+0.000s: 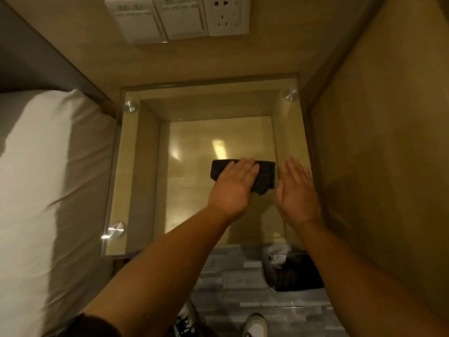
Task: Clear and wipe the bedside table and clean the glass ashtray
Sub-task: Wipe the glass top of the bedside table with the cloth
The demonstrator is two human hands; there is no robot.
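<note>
Looking down past our forearms, we see our shoes (255,325) on the grey tiled floor (233,283) at the near edge, and to the right of them a dark waste bin (295,273) with crumpled white paper in it, set just against the near side of the worktop (121,181). A bed with a white pillow (46,171) fills the left side, touching the worktop's left edge.

The worktop is a glass sheet held by round metal studs at its corners, with a wooden shelf visible through it. Our left hand (234,188) lies flat and open, palm down, fingers together, pressing on a folded dark cloth (263,176) right of the middle of the glass. The cloth sticks out beyond the fingertips on the far side and to the right. Our right hand (297,190) is open too, fingers straight and close together, just right of the cloth and apart from it; we cannot tell whether it touches the glass.

We see no ashtray on the worktop. On the far wall sits a white panel of switches and a socket (178,17).
</note>
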